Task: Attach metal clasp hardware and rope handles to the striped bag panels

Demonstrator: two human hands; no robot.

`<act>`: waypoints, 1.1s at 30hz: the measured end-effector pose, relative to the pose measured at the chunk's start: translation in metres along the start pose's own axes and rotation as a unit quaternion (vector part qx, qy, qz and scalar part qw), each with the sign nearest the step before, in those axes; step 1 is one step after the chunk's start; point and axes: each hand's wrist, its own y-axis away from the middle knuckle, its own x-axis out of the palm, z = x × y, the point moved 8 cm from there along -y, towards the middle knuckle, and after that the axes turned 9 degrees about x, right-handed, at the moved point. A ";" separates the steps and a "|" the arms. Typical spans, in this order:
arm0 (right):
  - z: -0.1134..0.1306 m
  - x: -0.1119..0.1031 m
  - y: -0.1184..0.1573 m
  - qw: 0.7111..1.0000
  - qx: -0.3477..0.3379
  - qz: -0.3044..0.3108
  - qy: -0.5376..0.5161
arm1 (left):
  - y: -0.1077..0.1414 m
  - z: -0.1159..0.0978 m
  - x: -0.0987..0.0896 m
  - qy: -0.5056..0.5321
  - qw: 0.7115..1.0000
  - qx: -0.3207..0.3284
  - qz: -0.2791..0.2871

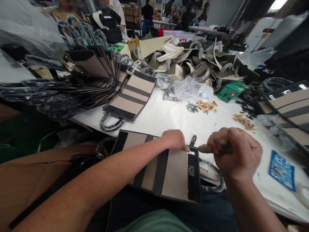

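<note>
Green cloth (pixel 156 222) sits low in the head view, nearest us, with our left forearm (pixel 96 180) reaching past it. Our left hand (pixel 174 139) has its fingers curled in, a fingertip down at the small silver metal plate (pixel 191 153); we cannot tell whether they pinch anything. Our right hand (pixel 236 151) is closed around a tapered grey-brown tool (pixel 204 148), its thin end pointing at the same corner. The flat, opened taupe-and-black bag body (pixel 177 174) lies above our lap at the near edge of the white table (pixel 169 119), beside a black strap with a metal clasp (pixel 194 139). We judge that steady fingertip pressure suits this, keeping the plate square while the tool stays in line with it. Force should stay light, since a slip could mark the taupe lining or catch our fingertip.
</note>
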 end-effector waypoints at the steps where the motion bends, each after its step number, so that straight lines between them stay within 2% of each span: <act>1: 0.000 0.002 0.002 1.000 -0.007 0.004 0.014 | 0.000 0.000 0.000 0.006 1.000 0.000 -0.001; 4: -0.024 0.007 0.006 0.995 0.030 0.030 0.090 | 0.001 0.001 0.001 0.010 1.000 -0.001 0.001; 7: -0.040 0.004 0.008 0.996 0.041 0.036 0.077 | 0.002 0.001 0.001 0.009 1.000 -0.002 0.003; 10: -0.035 -0.001 0.006 0.999 0.009 0.024 0.046 | 0.002 0.002 0.000 0.012 1.000 -0.002 -0.005; 15: -0.044 0.000 0.005 0.993 0.044 0.049 0.100 | 0.002 0.001 0.000 0.007 1.000 0.004 -0.001; 17: -0.043 0.001 0.004 0.993 0.038 0.044 0.100 | 0.003 0.001 0.000 0.006 1.000 0.004 0.002; 21: -0.033 0.014 0.007 0.995 0.006 0.071 0.076 | 0.002 0.002 0.001 0.006 1.000 0.016 -0.005; 26: -0.041 0.032 0.013 0.974 0.018 0.134 0.184 | -0.002 0.002 0.004 0.007 0.999 0.029 0.011; 30: -0.044 0.037 0.016 0.949 -0.023 0.178 0.259 | -0.004 0.002 0.003 -0.002 0.999 0.028 0.019; 32: -0.048 0.034 0.015 0.943 -0.027 0.181 0.277 | -0.002 0.002 0.002 0.003 0.999 0.031 0.018; 33: -0.049 0.029 0.013 0.950 -0.019 0.167 0.263 | 0.000 0.002 0.001 0.007 0.999 0.034 0.017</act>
